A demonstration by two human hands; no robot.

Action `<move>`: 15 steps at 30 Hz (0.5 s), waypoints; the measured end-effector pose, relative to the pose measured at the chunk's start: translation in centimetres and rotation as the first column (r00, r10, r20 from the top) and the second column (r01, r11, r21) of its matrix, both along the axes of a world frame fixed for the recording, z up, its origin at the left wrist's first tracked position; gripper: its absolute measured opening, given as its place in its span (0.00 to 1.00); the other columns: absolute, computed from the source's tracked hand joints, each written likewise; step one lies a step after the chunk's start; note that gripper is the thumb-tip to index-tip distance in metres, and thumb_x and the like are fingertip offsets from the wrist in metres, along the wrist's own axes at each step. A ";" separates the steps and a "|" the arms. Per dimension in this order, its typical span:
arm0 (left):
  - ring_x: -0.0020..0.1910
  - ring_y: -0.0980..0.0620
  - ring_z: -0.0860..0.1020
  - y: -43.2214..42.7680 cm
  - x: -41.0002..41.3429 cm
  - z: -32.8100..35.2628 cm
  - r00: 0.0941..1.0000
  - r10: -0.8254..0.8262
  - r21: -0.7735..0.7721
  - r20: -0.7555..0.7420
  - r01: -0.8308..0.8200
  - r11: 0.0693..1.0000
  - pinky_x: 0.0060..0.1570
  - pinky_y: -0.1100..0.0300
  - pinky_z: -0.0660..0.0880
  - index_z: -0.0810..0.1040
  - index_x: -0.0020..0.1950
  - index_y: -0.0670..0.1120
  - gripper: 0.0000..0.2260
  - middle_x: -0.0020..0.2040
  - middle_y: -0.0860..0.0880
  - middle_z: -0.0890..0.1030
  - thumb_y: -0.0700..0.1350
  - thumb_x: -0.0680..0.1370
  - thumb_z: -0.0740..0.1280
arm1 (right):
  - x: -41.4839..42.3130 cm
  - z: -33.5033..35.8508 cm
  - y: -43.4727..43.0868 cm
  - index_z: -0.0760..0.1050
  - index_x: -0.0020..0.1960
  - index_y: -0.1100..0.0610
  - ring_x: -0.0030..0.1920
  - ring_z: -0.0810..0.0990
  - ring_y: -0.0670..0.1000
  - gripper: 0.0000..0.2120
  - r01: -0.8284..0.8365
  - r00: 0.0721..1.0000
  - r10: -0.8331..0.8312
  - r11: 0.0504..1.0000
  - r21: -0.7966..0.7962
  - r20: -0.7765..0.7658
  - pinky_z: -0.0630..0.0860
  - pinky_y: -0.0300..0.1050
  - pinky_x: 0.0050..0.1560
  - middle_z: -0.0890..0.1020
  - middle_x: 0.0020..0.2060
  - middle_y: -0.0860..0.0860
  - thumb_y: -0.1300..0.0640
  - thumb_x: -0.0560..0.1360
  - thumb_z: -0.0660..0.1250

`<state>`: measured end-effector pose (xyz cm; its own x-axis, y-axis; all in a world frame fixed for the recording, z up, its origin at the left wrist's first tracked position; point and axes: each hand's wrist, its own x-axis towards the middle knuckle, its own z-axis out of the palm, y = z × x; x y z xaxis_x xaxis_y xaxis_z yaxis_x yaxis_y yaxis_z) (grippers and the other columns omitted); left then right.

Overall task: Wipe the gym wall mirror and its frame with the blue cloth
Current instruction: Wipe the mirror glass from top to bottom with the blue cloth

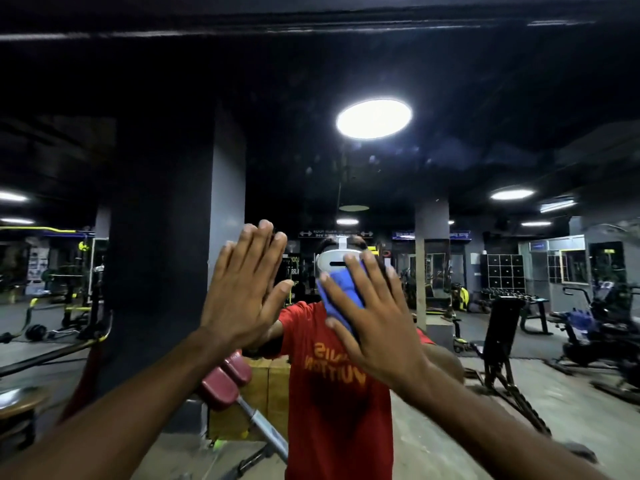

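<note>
The wall mirror (381, 174) fills almost the whole view and reflects the gym and a person in a red shirt. Its dark frame (311, 27) runs along the top edge. My right hand (374, 320) presses the blue cloth (341, 292) flat against the glass with straight, spread fingers. The cloth shows only between and beside the fingers. My left hand (246, 289) is raised beside it at about the same height, fingers straight and together, palm toward the glass. I cannot tell whether it touches the mirror.
The glass reflects a dark pillar (166, 254), a maroon padded bench (225, 379), weight benches and machines (502, 327) at the right, and a bright round ceiling light (374, 117). A round plate (17, 400) sits low at the left.
</note>
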<state>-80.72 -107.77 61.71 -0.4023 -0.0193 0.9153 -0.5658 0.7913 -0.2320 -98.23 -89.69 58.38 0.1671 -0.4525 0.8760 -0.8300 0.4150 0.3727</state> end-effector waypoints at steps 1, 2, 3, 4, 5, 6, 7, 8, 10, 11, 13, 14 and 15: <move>0.83 0.48 0.42 -0.1 0.3 0.0 1.000 -0.003 -0.005 0.009 0.003 1.000 0.80 0.46 0.40 0.46 0.84 0.49 0.33 0.84 0.48 0.43 0.60 0.83 0.50 | 0.0 -1.1 0.4 0.54 0.82 0.45 0.81 0.46 0.59 0.29 0.011 0.999 -0.009 0.999 0.045 -0.038 0.52 0.64 0.77 0.52 0.81 0.57 0.39 0.83 0.52; 0.83 0.49 0.42 -0.4 0.8 -0.1 1.000 0.004 -0.010 0.010 -0.004 1.000 0.79 0.46 0.40 0.46 0.84 0.50 0.33 0.84 0.49 0.43 0.61 0.83 0.50 | -0.3 -1.7 0.8 0.54 0.82 0.45 0.81 0.47 0.59 0.29 0.020 0.997 -0.015 0.996 0.082 -0.072 0.53 0.63 0.77 0.52 0.81 0.57 0.39 0.83 0.51; 0.83 0.49 0.41 -0.9 1.5 -0.2 1.000 0.019 -0.010 0.002 -0.019 1.000 0.79 0.45 0.40 0.46 0.84 0.50 0.33 0.84 0.49 0.42 0.61 0.83 0.50 | -0.5 -1.5 1.2 0.54 0.81 0.45 0.81 0.49 0.59 0.28 0.026 0.995 -0.017 0.995 0.096 -0.093 0.54 0.63 0.77 0.54 0.81 0.57 0.39 0.83 0.51; 0.83 0.49 0.41 -1.7 2.5 -0.3 0.999 0.039 -0.006 -0.012 -0.039 0.999 0.79 0.44 0.40 0.45 0.84 0.50 0.33 0.84 0.49 0.42 0.61 0.83 0.50 | -0.8 -0.7 1.5 0.55 0.81 0.44 0.81 0.50 0.59 0.28 0.029 0.996 -0.022 0.996 0.082 -0.090 0.55 0.62 0.77 0.54 0.81 0.57 0.39 0.83 0.51; 0.83 0.49 0.41 -2.6 3.5 -0.4 0.998 0.061 0.002 -0.027 -0.061 0.998 0.79 0.43 0.41 0.45 0.84 0.50 0.33 0.84 0.49 0.42 0.61 0.82 0.50 | -1.1 0.5 1.7 0.56 0.81 0.44 0.81 0.50 0.59 0.27 0.034 0.998 -0.032 0.999 0.042 -0.055 0.55 0.62 0.77 0.54 0.81 0.57 0.39 0.83 0.51; 0.83 0.48 0.42 -3.7 4.5 -0.4 0.996 0.079 0.010 -0.036 -0.079 0.997 0.79 0.42 0.42 0.45 0.84 0.50 0.33 0.84 0.49 0.42 0.61 0.82 0.50 | -1.2 2.2 1.8 0.55 0.81 0.43 0.81 0.48 0.58 0.27 0.043 0.999 -0.043 0.999 -0.019 0.007 0.54 0.62 0.78 0.53 0.81 0.57 0.39 0.83 0.50; 0.83 0.48 0.42 -4.7 5.4 -0.4 0.995 0.090 0.014 -0.035 -0.090 0.996 0.79 0.42 0.44 0.46 0.84 0.50 0.33 0.84 0.49 0.42 0.62 0.82 0.49 | -1.1 4.3 1.7 0.54 0.81 0.43 0.81 0.46 0.58 0.28 0.056 0.996 -0.049 0.994 -0.093 0.077 0.52 0.61 0.79 0.51 0.82 0.56 0.38 0.83 0.50; 0.83 0.48 0.43 -5.7 6.2 -0.3 0.995 0.096 0.012 -0.022 -0.096 0.995 0.79 0.42 0.44 0.46 0.84 0.51 0.33 0.84 0.48 0.42 0.62 0.82 0.49 | -0.8 6.6 1.5 0.53 0.81 0.43 0.81 0.44 0.57 0.28 0.070 0.988 -0.044 0.983 -0.169 0.150 0.49 0.61 0.79 0.49 0.82 0.56 0.38 0.83 0.50; 0.83 0.47 0.43 -6.9 6.9 -0.1 0.996 0.091 -0.015 0.018 -0.091 0.996 0.79 0.43 0.44 0.47 0.84 0.51 0.32 0.84 0.48 0.43 0.63 0.82 0.48 | 0.5 10.7 0.7 0.51 0.82 0.43 0.81 0.41 0.57 0.28 0.067 0.957 0.021 0.955 -0.288 0.291 0.45 0.61 0.79 0.47 0.82 0.56 0.39 0.84 0.50; 0.83 0.46 0.44 -7.2 6.8 -0.1 0.996 0.088 -0.029 0.027 -0.087 0.996 0.79 0.42 0.44 0.47 0.84 0.51 0.32 0.84 0.47 0.43 0.62 0.82 0.48 | 1.5 12.2 -0.2 0.51 0.82 0.43 0.81 0.40 0.57 0.28 0.063 0.939 0.053 0.944 -0.323 0.340 0.44 0.62 0.79 0.46 0.82 0.56 0.39 0.84 0.51; 0.83 0.46 0.44 -7.4 6.6 -0.1 0.996 0.086 -0.039 0.017 -0.085 0.996 0.79 0.41 0.46 0.48 0.84 0.51 0.32 0.84 0.47 0.44 0.61 0.82 0.50 | 3.7 12.9 -2.7 0.51 0.82 0.43 0.81 0.40 0.58 0.28 0.058 0.942 0.055 0.945 -0.323 0.330 0.44 0.63 0.79 0.47 0.82 0.56 0.39 0.83 0.51; 0.83 0.46 0.44 -7.4 6.5 -0.2 0.997 0.080 -0.037 0.008 -0.079 0.996 0.79 0.41 0.46 0.49 0.84 0.51 0.32 0.84 0.48 0.44 0.61 0.82 0.50 | 4.6 12.1 -4.1 0.52 0.82 0.44 0.81 0.41 0.59 0.29 0.047 0.961 0.035 0.957 -0.286 0.275 0.45 0.64 0.79 0.48 0.82 0.57 0.39 0.83 0.51; 0.83 0.46 0.43 -7.4 6.4 -0.2 0.998 0.070 -0.034 0.004 -0.069 0.997 0.79 0.41 0.46 0.49 0.84 0.51 0.32 0.84 0.48 0.43 0.61 0.82 0.51 | 5.4 10.6 -5.2 0.52 0.82 0.44 0.81 0.42 0.60 0.29 0.033 0.978 0.015 0.974 -0.226 0.208 0.46 0.64 0.79 0.48 0.82 0.57 0.39 0.83 0.51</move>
